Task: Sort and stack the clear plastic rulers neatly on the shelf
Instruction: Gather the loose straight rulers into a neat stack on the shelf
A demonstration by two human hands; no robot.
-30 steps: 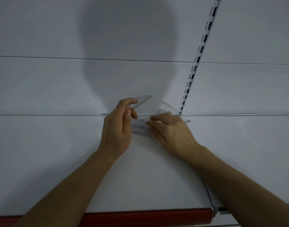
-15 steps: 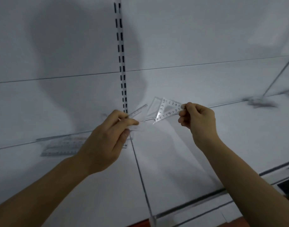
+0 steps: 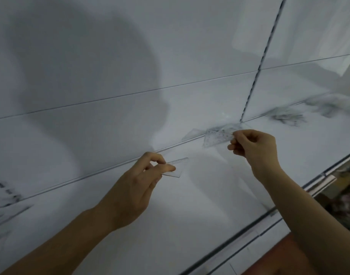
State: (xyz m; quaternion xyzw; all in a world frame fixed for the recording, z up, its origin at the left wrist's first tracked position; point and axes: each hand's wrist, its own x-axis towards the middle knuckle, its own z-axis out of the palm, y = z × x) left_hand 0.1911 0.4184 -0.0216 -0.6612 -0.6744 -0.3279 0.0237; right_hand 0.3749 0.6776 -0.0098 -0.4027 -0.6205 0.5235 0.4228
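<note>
Both hands are up over the white shelf (image 3: 190, 215). The left hand (image 3: 134, 187) pinches a clear ruler (image 3: 177, 167) between thumb and fingertips, held just above the shelf. The right hand (image 3: 255, 149) pinches a clear set square (image 3: 218, 136) near the back wall. More rulers (image 3: 287, 117) lie blurred far right.

A small clear ruler piece (image 3: 175, 168) is held above the white shelf (image 3: 190, 215), roughly flat, one end pinched at its left. A second clear ruler (image 3: 218, 137), printed with dark scale marks, is held higher and further right, tilted, near the shelf's back edge. More clear rulers (image 3: 287, 117) are seen blurred on the shelf at far right, and others (image 3: 5, 212) at the left edge.
</note>
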